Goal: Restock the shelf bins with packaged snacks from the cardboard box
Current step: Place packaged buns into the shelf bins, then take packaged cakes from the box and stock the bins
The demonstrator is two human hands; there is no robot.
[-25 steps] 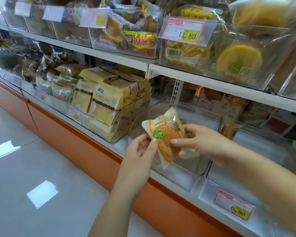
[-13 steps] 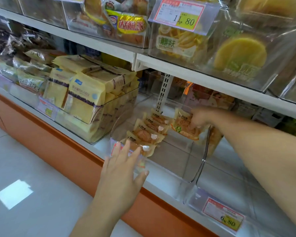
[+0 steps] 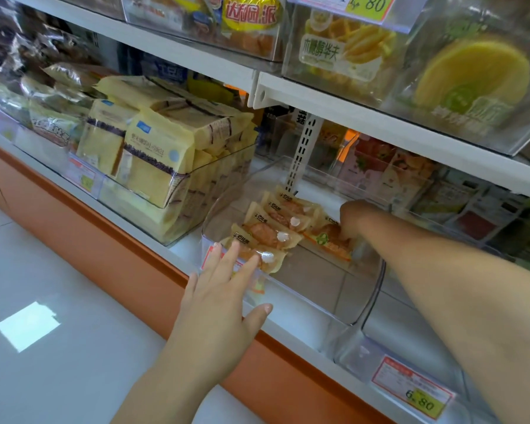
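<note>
Down in the clear bin point(image 3: 343, 304) on the lower shelf point(image 3: 288, 330), the snack packet point(image 3: 325, 241) lies at the right end of a row of like packets point(image 3: 270, 231). The right hand point(image 3: 354, 218) is curled over it, fingers pinching its edge. The left hand point(image 3: 221, 298) is spread flat and holds nothing, its fingertips against the bin's front wall. I'd judge this the placing step. Next the packet needs letting go square with the row, then a reach to the cardboard box, which I can't see.
</note>
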